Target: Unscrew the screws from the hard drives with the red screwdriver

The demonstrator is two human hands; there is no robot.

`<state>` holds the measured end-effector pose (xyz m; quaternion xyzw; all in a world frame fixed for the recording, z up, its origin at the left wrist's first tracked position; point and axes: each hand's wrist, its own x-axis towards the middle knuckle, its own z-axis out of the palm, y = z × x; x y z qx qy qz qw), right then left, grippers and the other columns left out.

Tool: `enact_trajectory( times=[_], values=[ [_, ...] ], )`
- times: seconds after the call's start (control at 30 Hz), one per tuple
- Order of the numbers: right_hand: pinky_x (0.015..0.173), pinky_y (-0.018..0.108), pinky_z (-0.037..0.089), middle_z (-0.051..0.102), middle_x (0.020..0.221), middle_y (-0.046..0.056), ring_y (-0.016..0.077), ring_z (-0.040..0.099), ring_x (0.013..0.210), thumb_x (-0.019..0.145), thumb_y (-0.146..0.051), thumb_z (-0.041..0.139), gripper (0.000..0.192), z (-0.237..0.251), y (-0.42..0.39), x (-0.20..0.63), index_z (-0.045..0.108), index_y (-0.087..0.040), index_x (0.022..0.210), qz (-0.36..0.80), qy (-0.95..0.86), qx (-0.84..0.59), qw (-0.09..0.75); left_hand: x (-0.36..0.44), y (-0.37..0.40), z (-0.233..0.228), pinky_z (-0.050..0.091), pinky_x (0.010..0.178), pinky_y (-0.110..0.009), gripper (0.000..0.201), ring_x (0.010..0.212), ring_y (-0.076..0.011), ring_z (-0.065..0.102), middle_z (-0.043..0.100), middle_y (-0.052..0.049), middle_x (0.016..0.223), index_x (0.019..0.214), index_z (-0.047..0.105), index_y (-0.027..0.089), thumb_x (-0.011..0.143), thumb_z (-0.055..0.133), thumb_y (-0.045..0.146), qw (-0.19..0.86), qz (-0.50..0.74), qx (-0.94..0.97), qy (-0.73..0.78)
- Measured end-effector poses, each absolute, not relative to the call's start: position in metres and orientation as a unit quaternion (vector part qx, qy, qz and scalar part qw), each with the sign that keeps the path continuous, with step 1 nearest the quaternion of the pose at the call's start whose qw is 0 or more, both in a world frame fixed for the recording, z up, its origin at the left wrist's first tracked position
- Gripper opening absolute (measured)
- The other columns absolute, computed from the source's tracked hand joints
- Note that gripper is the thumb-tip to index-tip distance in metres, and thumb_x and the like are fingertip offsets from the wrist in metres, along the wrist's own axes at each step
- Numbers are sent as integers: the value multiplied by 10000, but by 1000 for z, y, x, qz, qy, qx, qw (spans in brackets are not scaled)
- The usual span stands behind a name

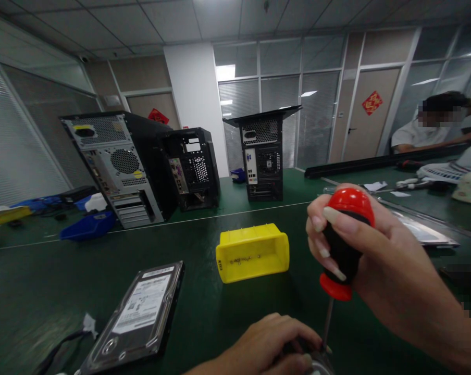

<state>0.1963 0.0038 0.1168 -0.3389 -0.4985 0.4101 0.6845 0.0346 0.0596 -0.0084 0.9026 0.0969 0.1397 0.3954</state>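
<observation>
My right hand (376, 260) is wrapped round the red and black handle of a screwdriver (345, 250), whose thin shaft points down. The shaft's lower end meets a small dark and silver part (321, 363) at the bottom edge, mostly hidden and cut off. My left hand (274, 344) curls over that part with its fingers closed on it. Just beyond my hands, a yellow bin (253, 271) is tipped towards me with several tiny screws (241, 259) inside. To the left lies a hard drive (137, 312) with a white label.
Black computer cases (149, 156) stand at the back left, and another case (261, 156) is at back centre. A blue bin (89, 226) and a cable (63, 341) are on the left. At the far right sits another person (426, 130). A flat silver part (426, 229) lies behind my right hand.
</observation>
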Motion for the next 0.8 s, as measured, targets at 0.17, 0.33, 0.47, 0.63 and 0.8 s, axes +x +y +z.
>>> enact_trajectory(
  times=[0.17,0.33,0.47,0.63,0.8],
  values=[
    [377,134,413,556,563,-51,74,474,446,746,-366,786,293,119,-1,194,543,-230,838,390,-502,-341,692,34,59,-9,465,787,-267,402,886,-185,630,687,-76,1047,1183,596,194,1003,373,476,394,144,902,101],
    [365,128,409,549,546,-54,72,470,434,746,-367,782,301,120,1,195,527,-233,834,389,-513,-338,687,35,61,-20,465,787,-264,395,874,-184,628,681,-73,1045,1210,574,202,1011,367,474,385,142,907,93],
    [372,116,432,558,554,-58,68,483,436,739,-372,782,283,121,2,195,550,-236,830,383,-505,-352,689,37,65,-31,460,783,-266,476,856,-188,635,695,-83,1028,1186,595,184,1009,325,534,369,174,910,70],
    [349,124,438,561,558,-58,76,481,422,742,-391,769,265,119,0,194,561,-242,807,364,-494,-370,697,37,67,-39,450,821,-268,382,889,-180,635,694,-64,1076,1222,575,205,1025,371,460,353,144,920,87],
    [333,135,431,553,544,-55,87,475,415,702,-411,788,291,118,-2,195,569,-246,798,357,-495,-372,700,37,66,-34,456,822,-260,326,913,-181,648,703,-64,1088,1214,585,199,1014,430,405,357,137,920,91]
  ],
)
